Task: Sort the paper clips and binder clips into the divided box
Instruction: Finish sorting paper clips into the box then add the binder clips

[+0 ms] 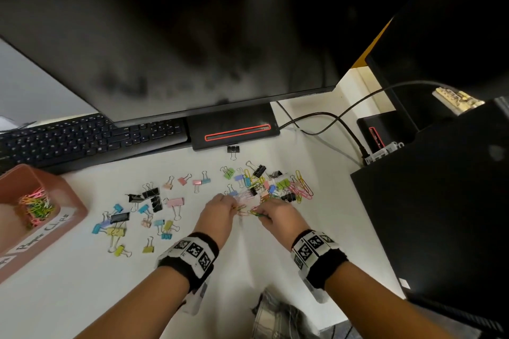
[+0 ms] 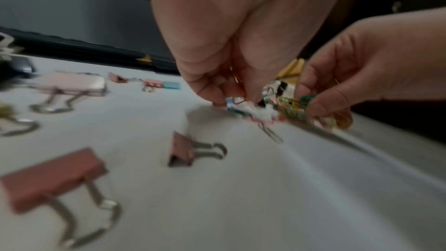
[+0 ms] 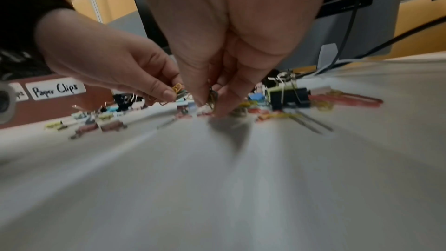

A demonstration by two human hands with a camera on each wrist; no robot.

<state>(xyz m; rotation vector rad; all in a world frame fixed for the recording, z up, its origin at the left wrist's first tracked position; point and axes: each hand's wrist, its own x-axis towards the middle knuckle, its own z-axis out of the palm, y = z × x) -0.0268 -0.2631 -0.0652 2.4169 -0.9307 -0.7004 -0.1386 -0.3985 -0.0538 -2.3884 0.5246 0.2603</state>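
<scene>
Both hands work low over the white desk at the near edge of a mixed pile of clips (image 1: 275, 184). My left hand (image 1: 232, 206) pinches a few coloured paper clips (image 2: 237, 100) in its curled fingertips; the right wrist view shows a yellow one (image 3: 177, 88) among them. Just to its right, my right hand (image 1: 259, 213) pinches green and yellow paper clips (image 2: 305, 99). More paper clips (image 1: 248, 210) lie between the hands. The brown divided box (image 1: 68, 201) stands at the left, and its compartment labelled "Paper Clips" (image 1: 45, 231) holds coloured paper clips (image 1: 34, 208).
Loose binder clips (image 1: 143, 209) are spread between the box and my hands. A keyboard (image 1: 91, 135), a monitor (image 1: 192, 36) and its base (image 1: 234, 129) stand behind. One black binder clip (image 1: 233, 149) lies by the base. Cables (image 1: 330, 118) and a black case (image 1: 440, 201) are at the right.
</scene>
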